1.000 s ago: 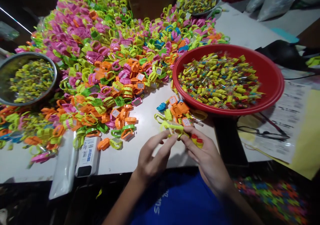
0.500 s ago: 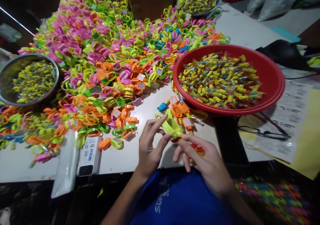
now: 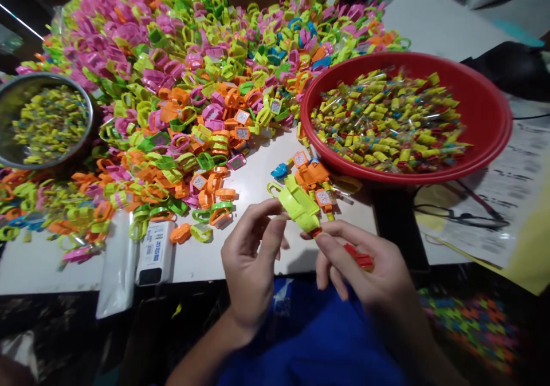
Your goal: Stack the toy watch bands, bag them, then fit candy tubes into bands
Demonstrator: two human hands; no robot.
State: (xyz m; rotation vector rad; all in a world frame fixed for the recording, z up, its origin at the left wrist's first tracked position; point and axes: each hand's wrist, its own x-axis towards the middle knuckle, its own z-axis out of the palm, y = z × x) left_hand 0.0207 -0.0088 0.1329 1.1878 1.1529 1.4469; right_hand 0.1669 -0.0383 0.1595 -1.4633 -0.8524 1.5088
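A yellow-green plastic toy watch (image 3: 301, 207) is held between my two hands above the table's front edge. My left hand (image 3: 253, 257) has its fingers curled, thumb and forefinger meeting the watch's left side. At the lower right end, the thumb and forefinger of my right hand (image 3: 365, 263) pinch the watch, where a bit of red shows. Small red wrapped pieces (image 3: 358, 257) lie within the right hand's curled fingers. Just beyond the watch are several orange toy watches (image 3: 313, 173) and a blue piece (image 3: 279, 171).
A big pile of colourful toy watches (image 3: 172, 97) covers the table's left and back. The red basin (image 3: 485, 117) and the metal bowl (image 3: 90, 114) hold small yellow wrapped pieces. A white box-shaped device (image 3: 155, 254), a clear plastic sleeve (image 3: 116, 266) and glasses (image 3: 464, 217) lie near the front.
The toy watch has turned, and its longer side now faces me. My left hand has shifted left and lower; my right hand has moved slightly right. The view has tilted down a little.
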